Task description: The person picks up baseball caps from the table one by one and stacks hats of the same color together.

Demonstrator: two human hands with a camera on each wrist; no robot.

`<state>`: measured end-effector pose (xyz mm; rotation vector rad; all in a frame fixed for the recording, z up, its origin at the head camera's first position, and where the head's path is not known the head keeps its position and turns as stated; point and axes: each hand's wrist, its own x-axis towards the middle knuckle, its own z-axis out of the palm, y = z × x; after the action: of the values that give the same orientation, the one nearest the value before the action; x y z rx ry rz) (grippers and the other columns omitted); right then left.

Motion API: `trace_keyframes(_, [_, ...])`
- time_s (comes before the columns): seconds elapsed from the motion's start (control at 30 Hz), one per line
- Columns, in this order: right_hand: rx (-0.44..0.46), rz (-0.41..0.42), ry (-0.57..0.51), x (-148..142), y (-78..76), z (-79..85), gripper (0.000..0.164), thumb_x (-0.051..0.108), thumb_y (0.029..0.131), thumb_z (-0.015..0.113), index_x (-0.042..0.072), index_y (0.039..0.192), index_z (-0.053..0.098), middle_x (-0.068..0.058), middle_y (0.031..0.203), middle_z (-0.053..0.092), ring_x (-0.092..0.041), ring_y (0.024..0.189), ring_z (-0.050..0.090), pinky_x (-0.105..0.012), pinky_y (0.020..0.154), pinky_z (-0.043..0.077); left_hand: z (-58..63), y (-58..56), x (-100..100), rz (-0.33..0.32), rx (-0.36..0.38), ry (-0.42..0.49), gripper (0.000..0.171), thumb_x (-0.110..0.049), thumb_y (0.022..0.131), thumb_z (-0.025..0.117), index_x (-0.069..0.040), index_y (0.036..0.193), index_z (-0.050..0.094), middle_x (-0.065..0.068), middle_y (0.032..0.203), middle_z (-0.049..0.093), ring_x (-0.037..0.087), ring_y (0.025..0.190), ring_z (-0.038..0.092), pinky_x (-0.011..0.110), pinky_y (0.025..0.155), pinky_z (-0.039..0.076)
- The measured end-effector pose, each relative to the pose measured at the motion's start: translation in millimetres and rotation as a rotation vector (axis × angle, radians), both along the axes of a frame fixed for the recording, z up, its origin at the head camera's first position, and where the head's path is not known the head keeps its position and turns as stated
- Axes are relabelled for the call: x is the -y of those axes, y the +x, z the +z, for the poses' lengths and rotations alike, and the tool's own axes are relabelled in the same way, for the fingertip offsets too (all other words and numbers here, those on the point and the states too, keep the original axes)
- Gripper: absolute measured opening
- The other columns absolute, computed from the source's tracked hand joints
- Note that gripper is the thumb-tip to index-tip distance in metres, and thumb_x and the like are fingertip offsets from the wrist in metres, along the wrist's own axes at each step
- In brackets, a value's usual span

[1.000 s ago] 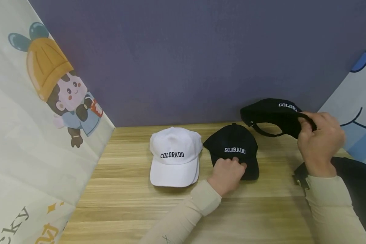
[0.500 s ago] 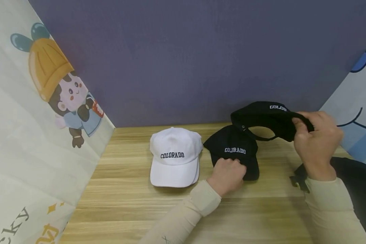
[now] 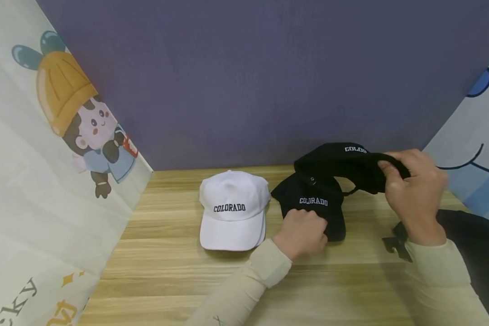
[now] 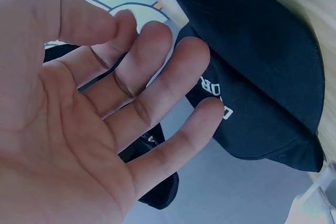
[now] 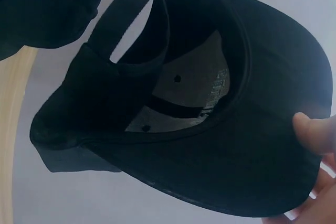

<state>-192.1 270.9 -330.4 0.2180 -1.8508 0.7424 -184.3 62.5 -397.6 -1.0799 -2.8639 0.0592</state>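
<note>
My right hand point(image 3: 417, 192) pinches the brim of a black baseball cap point(image 3: 330, 160) between thumb and fingers. This cap is raised and tilted, its back strap toward the left. In the right wrist view the lined inside of the held cap point(image 5: 191, 90) shows. Part of its crown overlaps another black cap point(image 3: 336, 222), lettered COLORADO, on the table in the head view. My left hand point(image 3: 303, 233) is over the brim of that lower cap. From the left wrist, the left hand's fingers point(image 4: 157, 98) are loosely bent with nothing in them, beside the black cap point(image 4: 257, 66).
White COLORADO caps point(image 3: 232, 190), apparently stacked, sit left of the black one on the wooden table point(image 3: 167, 271). A dark item with a buckle point(image 3: 472, 244) lies under the right forearm. A purple-grey panel point(image 3: 244, 81) stands behind, with printed sheets at both sides.
My right hand has brought the held cap left and slightly down, from beside the lower black cap to overlapping its crown. The left hand has shifted slightly off the brim.
</note>
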Motion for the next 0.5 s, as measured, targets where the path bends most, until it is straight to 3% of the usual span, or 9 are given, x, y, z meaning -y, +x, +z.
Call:
trace_keyframes(0.23, [0.022, 0.073, 0.044, 11.3, 3.2, 1.2, 0.011, -0.012, 0.082, 0.077, -0.005, 0.091, 0.078, -0.024, 0.085, 0.073, 0.02, 0.09, 0.046, -0.007, 0.075, 0.032, 0.8, 0.2, 1.2, -0.033, 0.007, 0.025, 0.023, -0.032, 0.093, 0.064, -0.028, 0.07, 0.062, -0.012, 0.068, 0.061, 0.008, 0.055, 0.052, 0.028, 0.048, 0.04])
trace_keyframes(0.5, [0.03, 0.096, 0.087, 20.4, 5.1, 2.0, 0.013, -0.011, 0.08, 0.079, -0.003, 0.089, 0.079, -0.02, 0.083, 0.074, 0.014, 0.085, 0.049, -0.004, 0.078, 0.033, 1.9, 1.6, 2.0, -0.034, 0.023, 0.03, 0.016, -0.031, 0.094, 0.064, -0.03, 0.078, 0.067, -0.013, 0.071, 0.062, 0.007, 0.057, 0.052, 0.027, 0.049, 0.04])
